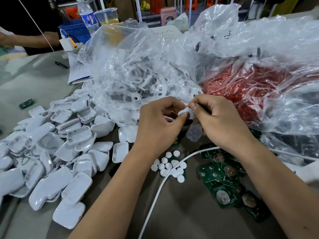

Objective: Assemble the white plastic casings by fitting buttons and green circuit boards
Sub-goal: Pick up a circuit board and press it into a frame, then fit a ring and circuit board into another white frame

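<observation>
My left hand [160,121] and my right hand [222,121] meet over the table's middle, both gripping one small white plastic casing [187,112]. My two thumbs press on its top. A translucent piece [194,133] hangs just below the casing. Several round white buttons [170,165] lie in a cluster near my left forearm. Green circuit boards [224,175] with round metal contacts are heaped under my right forearm. A large pile of white casings [60,152] covers the table's left side.
Clear plastic bags [138,71] of white parts and a bag of red parts [245,90] rise behind my hands. A white cable [160,187] runs between my arms. One stray green board [26,103] lies far left. Another person's arm [25,38], a water bottle [87,14] and a blue basket [76,31] are at the back left.
</observation>
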Demonstrator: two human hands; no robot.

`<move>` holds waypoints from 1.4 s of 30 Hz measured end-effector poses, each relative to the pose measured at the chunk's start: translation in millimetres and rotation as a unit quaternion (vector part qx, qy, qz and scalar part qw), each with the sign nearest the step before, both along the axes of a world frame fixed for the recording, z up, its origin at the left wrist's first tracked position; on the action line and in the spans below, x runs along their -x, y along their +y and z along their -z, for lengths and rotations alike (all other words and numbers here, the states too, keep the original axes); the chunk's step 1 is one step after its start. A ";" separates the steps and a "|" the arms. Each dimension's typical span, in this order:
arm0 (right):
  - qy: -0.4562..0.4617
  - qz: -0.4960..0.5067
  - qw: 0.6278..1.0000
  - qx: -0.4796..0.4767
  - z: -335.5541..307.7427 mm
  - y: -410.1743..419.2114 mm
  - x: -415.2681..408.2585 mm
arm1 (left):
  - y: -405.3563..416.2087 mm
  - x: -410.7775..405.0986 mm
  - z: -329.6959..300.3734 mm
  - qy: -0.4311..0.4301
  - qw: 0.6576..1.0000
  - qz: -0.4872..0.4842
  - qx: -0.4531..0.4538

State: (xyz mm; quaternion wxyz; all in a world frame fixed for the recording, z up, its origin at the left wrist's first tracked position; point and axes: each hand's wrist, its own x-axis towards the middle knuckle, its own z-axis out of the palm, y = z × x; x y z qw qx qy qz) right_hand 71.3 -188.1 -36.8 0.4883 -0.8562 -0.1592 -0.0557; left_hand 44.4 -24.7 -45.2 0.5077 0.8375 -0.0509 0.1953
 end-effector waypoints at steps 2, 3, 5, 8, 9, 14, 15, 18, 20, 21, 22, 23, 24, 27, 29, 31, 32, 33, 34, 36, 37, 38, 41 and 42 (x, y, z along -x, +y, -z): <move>0.006 -0.001 1.000 0.000 1.3 -0.6 -1.6 | 2.0 -1.3 -0.2 0.011 1.000 0.005 0.016; 0.008 -0.002 1.000 0.002 2.0 -0.9 -2.2 | 2.7 -1.9 -0.4 0.013 1.000 0.007 0.018; 0.010 -0.008 1.000 0.006 2.8 -1.1 -2.3 | 3.1 -2.0 -1.0 0.015 1.000 0.009 0.017; -0.001 -0.016 1.000 0.016 3.2 0.4 -0.6 | 3.5 -1.2 -0.9 0.015 1.000 0.011 0.017; -0.005 -0.014 1.000 0.016 2.8 1.3 -0.3 | 4.1 -1.0 -1.1 0.014 1.000 0.011 0.024; 0.076 0.031 0.986 -0.142 -4.4 8.5 2.6 | -0.8 -2.6 -6.4 -0.003 0.996 -0.020 0.082; 0.135 0.047 0.962 -0.234 -10.7 11.6 1.4 | -3.5 -2.4 -9.0 -0.001 0.994 -0.027 0.108; 0.268 0.092 0.854 -0.436 -43.4 15.1 -17.1 | -14.0 -12.1 -25.7 -0.027 0.991 -0.044 0.127; 0.316 0.094 0.813 -0.479 -69.7 14.8 -36.6 | -21.8 -27.3 -41.9 -0.050 0.987 -0.056 0.142; 0.320 0.101 0.806 -0.487 -83.3 15.2 -47.9 | -26.3 -38.9 -50.5 -0.059 0.984 -0.067 0.154; 0.314 0.114 0.809 -0.484 -95.3 17.4 -59.8 | -30.8 -51.0 -58.4 -0.062 0.981 -0.081 0.165; 0.303 0.132 0.818 -0.471 -106.6 19.0 -72.9 | -35.6 -63.7 -65.5 -0.061 0.979 -0.093 0.173; 0.288 0.152 0.832 -0.450 -118.1 18.4 -87.3 | -41.6 -77.1 -73.1 -0.057 0.978 -0.098 0.177; 0.204 0.179 0.917 -0.293 -138.7 9.9 -133.6 | -57.6 -113.5 -88.5 -0.047 0.983 -0.090 0.153; 0.115 0.202 0.968 -0.090 -143.3 -5.0 -165.1 | -65.9 -135.0 -94.6 -0.058 0.990 -0.097 0.083; 0.037 0.270 0.950 0.151 -145.2 -28.0 -192.1 | -71.0 -153.3 -99.0 -0.067 0.991 -0.115 0.017; 0.003 0.276 0.920 0.277 -144.7 -39.2 -203.1 | -72.2 -161.8 -100.5 -0.068 0.990 -0.124 -0.008; -0.024 0.257 0.890 0.376 -144.4 -49.2 -211.9 | -72.3 -170.3 -102.2 -0.067 0.988 -0.134 -0.032; -0.043 0.227 0.865 0.446 -144.0 -57.6 -221.3 | -73.0 -180.6 -104.9 -0.065 0.986 -0.145 -0.054; -0.062 0.166 0.815 0.552 -140.6 -66.0 -236.3 | -74.6 -199.3 -110.2 -0.058 0.980 -0.159 -0.108; -0.065 0.134 0.792 0.591 -138.5 -65.9 -242.3 | -75.7 -208.1 -112.6 -0.052 0.976 -0.158 -0.138; -0.063 0.105 0.778 0.616 -136.3 -64.3 -248.7 | -77.7 -215.7 -115.3 -0.045 0.973 -0.151 -0.169; -0.053 0.043 0.787 0.613 -131.2 -53.1 -267.0 | -85.6 -240.0 -121.2 0.016 0.961 -0.124 -0.247; -0.052 0.025 0.803 0.593 -128.6 -49.4 -273.3 | -85.9 -247.1 -122.2 0.045 0.961 -0.120 -0.247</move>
